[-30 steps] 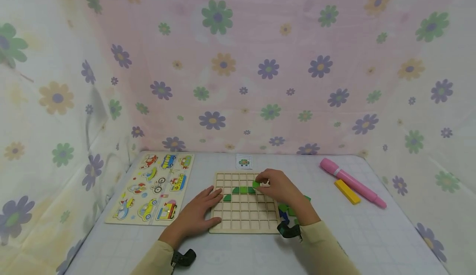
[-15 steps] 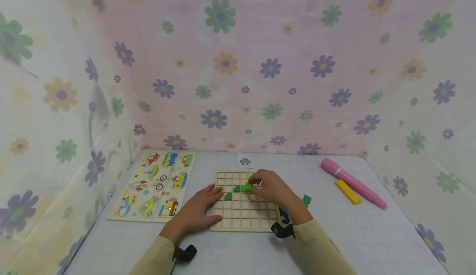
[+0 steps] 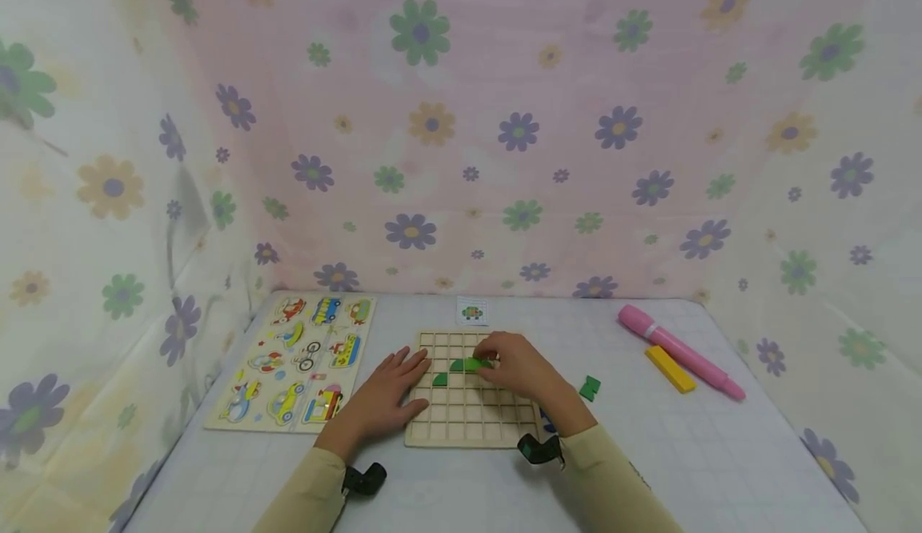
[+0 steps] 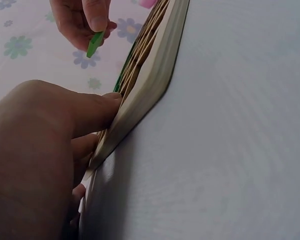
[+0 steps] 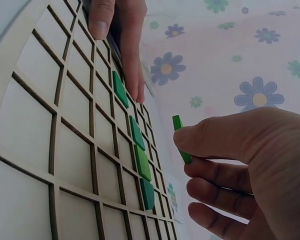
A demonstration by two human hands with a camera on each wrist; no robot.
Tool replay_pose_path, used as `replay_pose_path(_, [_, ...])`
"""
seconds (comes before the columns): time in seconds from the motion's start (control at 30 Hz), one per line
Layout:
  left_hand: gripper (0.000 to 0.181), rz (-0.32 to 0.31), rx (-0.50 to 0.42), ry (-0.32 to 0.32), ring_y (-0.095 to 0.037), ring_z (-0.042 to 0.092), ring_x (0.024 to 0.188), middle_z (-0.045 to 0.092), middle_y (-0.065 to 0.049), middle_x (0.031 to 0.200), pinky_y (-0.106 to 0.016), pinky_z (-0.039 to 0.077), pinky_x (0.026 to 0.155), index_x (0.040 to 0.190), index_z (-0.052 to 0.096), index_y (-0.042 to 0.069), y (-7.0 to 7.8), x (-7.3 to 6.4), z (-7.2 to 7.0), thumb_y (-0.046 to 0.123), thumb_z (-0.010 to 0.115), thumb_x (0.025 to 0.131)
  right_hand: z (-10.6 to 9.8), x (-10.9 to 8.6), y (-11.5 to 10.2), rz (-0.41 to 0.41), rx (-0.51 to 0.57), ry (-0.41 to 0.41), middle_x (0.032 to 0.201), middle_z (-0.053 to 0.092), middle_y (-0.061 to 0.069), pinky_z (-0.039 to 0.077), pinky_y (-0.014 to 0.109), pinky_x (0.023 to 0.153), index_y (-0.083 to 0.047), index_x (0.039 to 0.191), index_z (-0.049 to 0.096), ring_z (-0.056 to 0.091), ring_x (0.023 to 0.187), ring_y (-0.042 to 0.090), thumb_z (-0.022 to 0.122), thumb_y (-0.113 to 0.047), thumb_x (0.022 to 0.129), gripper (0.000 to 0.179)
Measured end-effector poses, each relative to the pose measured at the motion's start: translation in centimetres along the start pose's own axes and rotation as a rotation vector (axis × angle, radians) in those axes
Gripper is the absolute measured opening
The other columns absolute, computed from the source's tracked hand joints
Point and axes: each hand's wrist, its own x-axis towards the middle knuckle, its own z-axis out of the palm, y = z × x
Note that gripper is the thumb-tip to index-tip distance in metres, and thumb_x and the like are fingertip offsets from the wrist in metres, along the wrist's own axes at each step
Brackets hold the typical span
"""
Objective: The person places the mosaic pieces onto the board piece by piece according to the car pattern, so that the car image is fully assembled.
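A light wooden grid board [image 3: 471, 421] lies on the table. My left hand [image 3: 382, 397] rests at its left edge, fingers spread and fairly straight; in the left wrist view the thumb [image 4: 97, 112] touches the rim. Over the upper middle of the grid, my right hand [image 3: 522, 369] pinches a thin green tile [image 5: 177, 122] between thumb and fingers. That tile is held on edge, apart from the board. Several green pieces sit in cells: a dark one [image 5: 120, 90] by itself, then a dark one [image 5: 136, 132], a lighter one [image 5: 142, 162] and another dark one [image 5: 147, 194] in a row.
A picture card [image 3: 471, 310] lies behind the board. To the left is a vehicle puzzle board [image 3: 295, 365]. At right lie a green piece [image 3: 590, 388], partly hidden blue pieces [image 3: 549, 423], a yellow bar [image 3: 670, 369] and a pink marker-shaped object [image 3: 680, 350]. Floral cloth surrounds the table.
My right hand has moved a little left over the grid with the green tile pinched in it, uncovering the loose green piece at right. My left hand stays at the board's edge.
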Motion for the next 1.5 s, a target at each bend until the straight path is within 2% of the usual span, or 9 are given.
replay_pose_path(0.33, [0.071,0.021,0.032,0.034,-0.038,0.022,0.163,0.033,-0.009,0.176,-0.053,0.02,0.133,0.168,0.042,0.008,0.0,0.2,0.4,0.044,0.059,0.109,0.6,0.6,-0.3,-0.01,0.027,-0.012,0.107,0.074,0.003,0.062,0.044,0.085,-0.007,0.114,0.081,0.07,0.097,0.023,0.083,-0.009,0.096,0.019])
replay_pose_path(0.53, [0.072,0.02,0.044,0.05,-0.036,0.021,0.164,0.033,-0.008,0.176,-0.053,0.019,0.133,0.168,0.042,0.009,-0.3,-0.2,0.8,0.047,0.058,0.109,1.5,0.7,-0.6,-0.031,-0.023,0.013,0.106,0.074,0.004,0.061,0.045,0.087,-0.005,0.113,0.081,0.069,0.098,0.024,0.084,-0.008,0.094,0.019])
replay_pose_path(0.83, [0.072,0.032,0.023,0.068,-0.037,0.023,0.163,0.035,-0.009,0.175,-0.053,0.019,0.133,0.167,0.044,0.008,0.0,-0.2,0.8,0.049,0.058,0.109,3.2,1.0,-0.7,0.006,-0.083,0.013,0.105,0.073,0.0,0.061,0.043,0.093,-0.009,0.11,0.082,0.067,0.099,0.02,0.085,-0.015,0.094,0.017])
replay_pose_path(1.07, [0.071,0.027,0.02,0.077,-0.038,0.024,0.163,0.037,-0.009,0.174,-0.053,0.019,0.133,0.166,0.046,0.008,0.2,-0.1,0.7,0.048,0.059,0.108,3.8,0.9,-0.7,-0.021,-0.111,0.005,0.104,0.071,-0.001,0.061,0.041,0.091,-0.011,0.11,0.082,0.065,0.097,0.018,0.085,-0.016,0.095,0.017])
replay_pose_path(1.5, [0.071,0.017,0.027,0.075,-0.037,0.024,0.163,0.037,-0.009,0.174,-0.053,0.02,0.133,0.166,0.046,0.008,0.3,-0.3,0.7,0.048,0.059,0.108,4.1,0.7,-0.9,-0.006,-0.12,-0.014,0.112,0.072,0.001,0.061,0.042,0.095,-0.011,0.114,0.082,0.066,0.103,0.02,0.084,-0.016,0.096,0.018])
